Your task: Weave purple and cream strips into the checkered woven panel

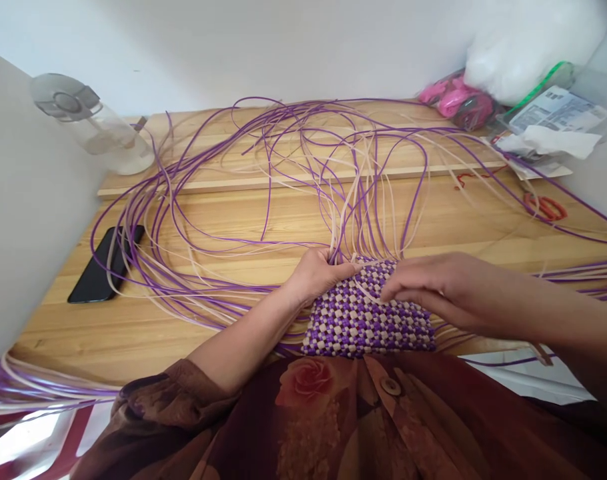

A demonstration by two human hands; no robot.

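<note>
A woven panel (366, 320) in a purple and beige checked pattern lies at the table's front edge, close against my body. My left hand (316, 273) grips its upper left corner, thumb on top and the other fingers hidden. Over the right part of the panel, my right hand (428, 287) has thumb and fingers pinched on a beige strand (366, 290) that loops up from the weave. Loose purple and beige strands (368, 220) fan out from the panel's far edge, and more run out at both sides.
Long strands (183, 160) curl across the wooden table (233, 213). A black phone (101, 267) lies at left, with a clear bottle (93, 127) behind it. Orange-handled scissors (546, 207), a pink bundle (458, 100) and plastic bags (518, 57) are at right.
</note>
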